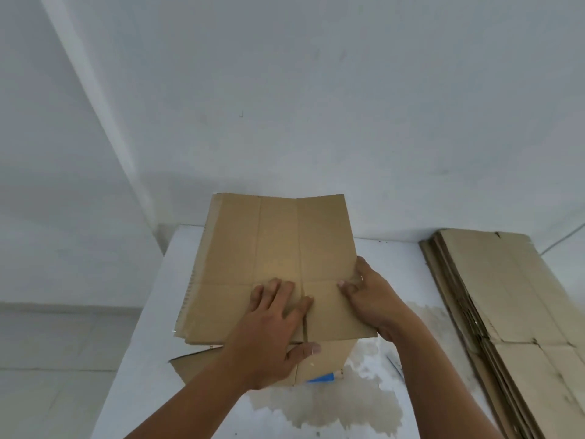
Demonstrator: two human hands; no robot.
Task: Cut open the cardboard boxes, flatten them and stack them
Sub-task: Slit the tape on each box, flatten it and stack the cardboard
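Flattened brown cardboard box (272, 248) tilts above white tabletop (395, 255), far end raised. Left hand (272, 327) presses flat on it, fingers spread. Right hand (370, 296) pinches the right edge, thumb on top. Probably light and stiff, hinging at creases; best held by opposite edges.

Bare tabletop (399, 251) lies open between the held cardboard sheet (275, 242) and the flattened stack (506, 296); the wall (316, 90) closes the far edge.

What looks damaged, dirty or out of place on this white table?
The white table has large brownish blotches near its front, like stain or worn paint. A blue item peeks from under the lower cardboard piece; what it is, I cannot tell. The held cardboard sheet bows at a crease.
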